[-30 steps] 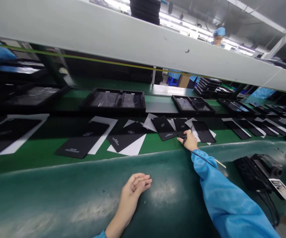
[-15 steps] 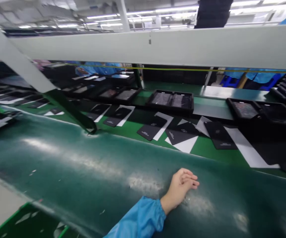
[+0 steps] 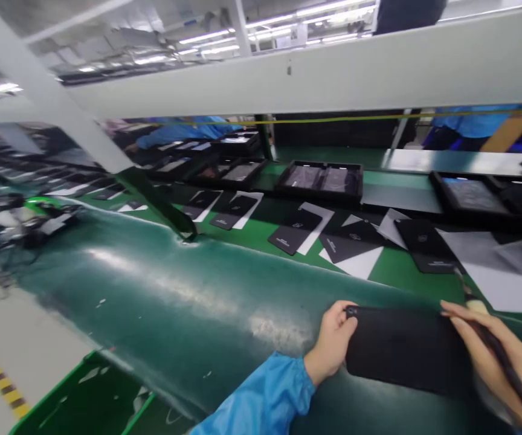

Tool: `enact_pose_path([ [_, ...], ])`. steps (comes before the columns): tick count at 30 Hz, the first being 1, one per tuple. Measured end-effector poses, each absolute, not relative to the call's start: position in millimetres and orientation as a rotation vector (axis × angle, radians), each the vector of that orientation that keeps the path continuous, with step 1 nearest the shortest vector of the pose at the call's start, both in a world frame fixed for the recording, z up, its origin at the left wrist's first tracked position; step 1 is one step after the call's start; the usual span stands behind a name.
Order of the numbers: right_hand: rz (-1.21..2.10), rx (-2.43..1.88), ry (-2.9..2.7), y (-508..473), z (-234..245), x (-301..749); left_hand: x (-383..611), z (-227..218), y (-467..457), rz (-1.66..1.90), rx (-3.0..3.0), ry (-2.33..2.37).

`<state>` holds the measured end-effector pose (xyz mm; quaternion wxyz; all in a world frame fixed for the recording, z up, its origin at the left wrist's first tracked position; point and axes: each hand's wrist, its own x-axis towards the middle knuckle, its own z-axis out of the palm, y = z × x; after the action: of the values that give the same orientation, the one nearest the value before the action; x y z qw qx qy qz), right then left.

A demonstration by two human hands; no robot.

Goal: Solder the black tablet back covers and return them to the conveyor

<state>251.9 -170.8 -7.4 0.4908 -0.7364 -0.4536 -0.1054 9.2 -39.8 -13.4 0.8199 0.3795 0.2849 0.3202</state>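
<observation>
Right now, a flat black rectangular panel point(image 3: 406, 353) lies on the curved dark-green mat point(image 3: 165, 302) between both hands. The left hand point(image 3: 331, 344) closes a firm grip on its left end, while the right hand point(image 3: 492, 362) curls tightly around a slim black pen-like tool point(image 3: 501, 350), its fingertips point(image 3: 446, 313) at the panel's right edge. Beyond, many black cards point(image 3: 295, 232) remain laid on white paper sheets point(image 3: 356, 263), with open black trays point(image 3: 322, 184) behind them.

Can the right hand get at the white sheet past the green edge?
Probably yes: the right hand is close below the white sheet, nothing standing between them, though it holds a thin dark rod and rests on the black panel.
</observation>
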Motion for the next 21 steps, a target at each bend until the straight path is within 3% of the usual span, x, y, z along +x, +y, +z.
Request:
enact_pose_path([
  [5, -0.076, -1.721, -1.059, -183.5, 29.5, 228.0, 14.1, -14.1, -38.0, 0.596, 0.814, 0.592],
  [11, 0.371, -1.380, -0.922, -175.7, 24.5, 175.6, 13.6, -11.1, -36.9, 0.539, 0.799, 0.567],
  [21, 0.272, -1.415, -1.416, -169.7, 30.1, 172.7, 14.5, -12.0, -36.3, 0.543, 0.871, 0.600],
])
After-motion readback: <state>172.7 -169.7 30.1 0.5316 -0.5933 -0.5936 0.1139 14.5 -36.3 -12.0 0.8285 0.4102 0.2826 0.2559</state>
